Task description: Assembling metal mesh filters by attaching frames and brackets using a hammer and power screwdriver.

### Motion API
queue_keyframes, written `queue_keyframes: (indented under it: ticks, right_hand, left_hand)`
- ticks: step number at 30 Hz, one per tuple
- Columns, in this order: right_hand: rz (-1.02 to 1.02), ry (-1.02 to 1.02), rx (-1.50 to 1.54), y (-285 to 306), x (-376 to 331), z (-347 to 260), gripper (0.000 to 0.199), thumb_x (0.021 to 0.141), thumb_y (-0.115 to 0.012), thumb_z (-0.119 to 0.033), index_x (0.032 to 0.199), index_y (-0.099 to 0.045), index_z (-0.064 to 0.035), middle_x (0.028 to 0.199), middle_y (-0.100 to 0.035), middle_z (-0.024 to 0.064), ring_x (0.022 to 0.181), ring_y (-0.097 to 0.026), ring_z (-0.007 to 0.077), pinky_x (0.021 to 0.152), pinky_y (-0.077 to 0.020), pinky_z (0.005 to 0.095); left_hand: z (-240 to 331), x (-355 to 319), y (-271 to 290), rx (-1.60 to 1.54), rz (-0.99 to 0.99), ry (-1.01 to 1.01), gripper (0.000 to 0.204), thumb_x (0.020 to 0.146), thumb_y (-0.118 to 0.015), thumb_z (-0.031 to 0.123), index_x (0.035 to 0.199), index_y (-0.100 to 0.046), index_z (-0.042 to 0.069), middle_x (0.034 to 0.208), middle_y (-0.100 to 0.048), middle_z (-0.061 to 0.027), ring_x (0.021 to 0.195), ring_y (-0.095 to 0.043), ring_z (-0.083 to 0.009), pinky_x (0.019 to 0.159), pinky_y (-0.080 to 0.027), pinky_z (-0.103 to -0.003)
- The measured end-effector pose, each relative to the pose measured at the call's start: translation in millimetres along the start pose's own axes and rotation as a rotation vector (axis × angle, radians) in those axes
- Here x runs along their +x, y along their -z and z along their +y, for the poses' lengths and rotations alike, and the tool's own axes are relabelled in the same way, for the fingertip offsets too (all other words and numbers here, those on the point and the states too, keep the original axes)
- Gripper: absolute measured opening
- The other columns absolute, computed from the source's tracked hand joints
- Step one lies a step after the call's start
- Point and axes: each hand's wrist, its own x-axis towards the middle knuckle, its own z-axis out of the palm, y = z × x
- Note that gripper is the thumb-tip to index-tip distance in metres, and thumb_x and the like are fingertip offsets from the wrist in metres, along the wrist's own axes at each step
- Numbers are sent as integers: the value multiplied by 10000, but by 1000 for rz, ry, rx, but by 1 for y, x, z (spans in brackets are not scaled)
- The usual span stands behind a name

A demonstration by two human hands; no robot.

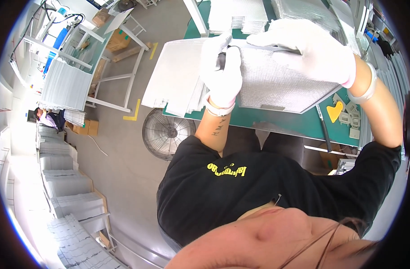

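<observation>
Both my hands wear white gloves and are raised over a silver mesh panel (276,89) with a thin frame, lying on the green table (294,126). My left hand (222,71) is by the panel's left edge, fingers curled together with a dark patch between them; what they hold, if anything, cannot be made out. Reaching in from the right, my right hand (310,51) has its fingers bent and fingertips close together, pointing toward the left hand. Whatever is between them is hidden. A stack of white sheets (173,71) sits beside the panel's left.
A yellow heart-shaped piece (334,111), white plastic parts (346,117) and a black-handled tool (324,127) lie at the table's right. More silver sheets (238,15) are at the back. A floor fan (169,133) stands left of me. Stacked panels (63,85) fill another bench.
</observation>
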Motion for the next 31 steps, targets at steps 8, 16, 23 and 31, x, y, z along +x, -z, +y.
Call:
queue_keyframes:
  ticks: [8, 16, 23, 31]
  right_hand:
    - [127, 25, -74, -9, -4, -8, 397, 843, -667, -26, 1238, -672, -63, 934, -612, 145, 868, -594, 319, 801, -485, 383]
    - [46, 48, -150, -2, -5, -11, 448, 864, -589, -156, 1300, -640, -63, 1122, -704, 177, 961, -681, 375, 877, -534, 409]
    - [67, 54, -182, -1, -4, -16, 416, 877, -588, -141, 1279, -652, -56, 1051, -709, 171, 897, -679, 370, 821, -537, 422]
    - [8, 29, -738, -5, -27, -21, 411, 894, -626, -133, 1298, -664, -70, 1080, -721, 165, 886, -697, 326, 782, -551, 371]
  left_hand:
    - [-1, -6, -3, 265, 79, -229, 259, 849, -668, -26, 1106, -694, -40, 1034, -704, -156, 963, -667, -271, 882, -526, -357]
    - [4, -9, -1, 91, 53, -114, 278, 835, -675, -55, 1111, -680, -21, 1052, -668, -112, 909, -633, -191, 815, -516, -302]
    - [-3, -6, 1, -89, 0, -44, 284, 854, -669, -53, 1133, -655, -7, 1047, -643, -88, 867, -603, -156, 789, -505, -285]
    - [-6, -4, 9, 128, -132, -187, 343, 950, -622, 30, 1284, -563, -16, 1208, -613, -125, 1080, -611, -190, 949, -497, -312]
